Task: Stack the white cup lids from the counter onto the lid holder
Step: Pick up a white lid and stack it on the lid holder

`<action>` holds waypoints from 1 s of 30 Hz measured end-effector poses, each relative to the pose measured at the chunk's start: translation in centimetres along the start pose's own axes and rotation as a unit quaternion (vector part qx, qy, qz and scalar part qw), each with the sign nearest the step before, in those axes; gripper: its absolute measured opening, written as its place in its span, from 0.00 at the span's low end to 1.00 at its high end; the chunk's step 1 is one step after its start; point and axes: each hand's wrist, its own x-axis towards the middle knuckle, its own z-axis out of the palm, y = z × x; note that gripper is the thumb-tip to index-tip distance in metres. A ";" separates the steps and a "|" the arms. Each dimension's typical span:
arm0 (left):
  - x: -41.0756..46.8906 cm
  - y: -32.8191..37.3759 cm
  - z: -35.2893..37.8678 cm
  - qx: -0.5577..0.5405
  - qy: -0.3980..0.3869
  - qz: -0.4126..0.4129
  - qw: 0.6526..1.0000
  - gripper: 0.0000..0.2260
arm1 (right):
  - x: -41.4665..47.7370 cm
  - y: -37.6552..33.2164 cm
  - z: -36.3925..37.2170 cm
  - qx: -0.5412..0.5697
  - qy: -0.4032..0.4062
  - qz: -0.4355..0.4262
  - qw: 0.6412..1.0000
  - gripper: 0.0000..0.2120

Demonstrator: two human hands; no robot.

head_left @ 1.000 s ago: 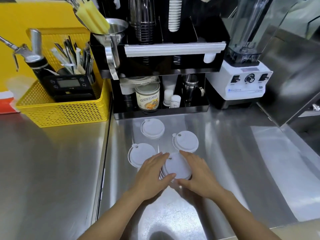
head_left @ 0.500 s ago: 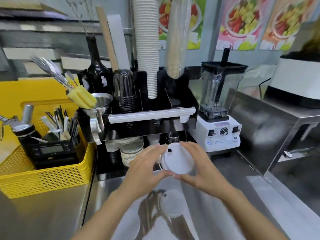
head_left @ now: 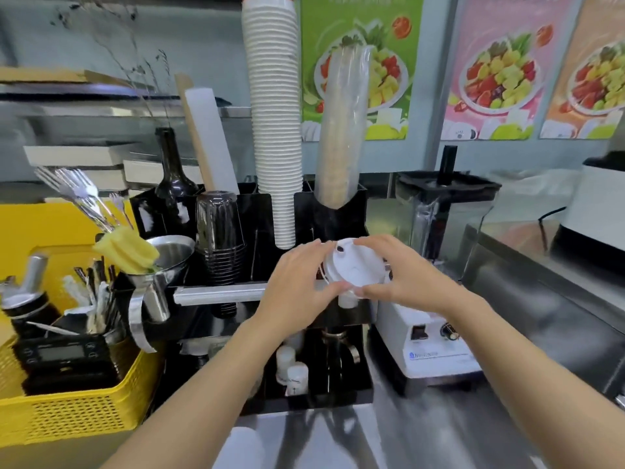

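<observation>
I hold a stack of white cup lids [head_left: 353, 270] between both hands, tilted with its top toward me. My left hand [head_left: 299, 282] grips its left edge and my right hand [head_left: 400, 279] grips its right edge. The stack hovers in front of the black organiser [head_left: 257, 211], at its right-hand compartment below the sleeve of clear cups [head_left: 343, 130]. Part of the lid stack is hidden by my fingers. The lids left on the counter are out of view.
A tall column of white paper cups [head_left: 274, 130] stands just left of the lids. The white blender [head_left: 436, 275] sits close on the right. A steel funnel [head_left: 165, 262] and yellow basket [head_left: 67, 401] are at the left. Small white bottles [head_left: 292, 370] stand on the lower shelf.
Both hands lifted the lid stack off the counter and carried it up and forward to the organiser's right side. The view tilted up, so the counter lids dropped out of sight.
</observation>
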 end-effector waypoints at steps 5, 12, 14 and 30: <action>3.9 -1.1 0.6 0.031 0.002 -0.019 0.999 0.29 | 4.3 1.6 -2.0 -0.050 -0.043 0.002 0.998 0.33; 6.9 -3.7 1.9 0.080 -0.022 -0.034 0.996 0.30 | 9.1 3.4 -1.9 -0.149 -0.098 -0.001 0.984 0.32; 7.3 -4.3 2.4 0.110 -0.045 -0.018 0.993 0.29 | 10.0 3.8 -1.6 -0.179 -0.128 0.001 0.975 0.33; 9.2 -6.0 4.3 0.233 -0.255 0.006 0.939 0.21 | 11.7 3.8 1.1 -0.248 -0.277 0.045 0.927 0.28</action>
